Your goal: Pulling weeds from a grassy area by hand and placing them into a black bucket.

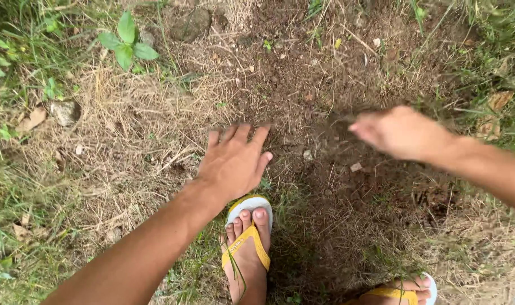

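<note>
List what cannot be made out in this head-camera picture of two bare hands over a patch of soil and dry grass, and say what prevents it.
- Right hand: motion-blurred, so whether the fingers are closed or hold anything cannot be told.
- Left hand: only its back shows; what lies under the palm is hidden.
- Right foot in a yellow sandal: cut off by the bottom edge.
- Stone among the grass: too small to identify surely.
</note>
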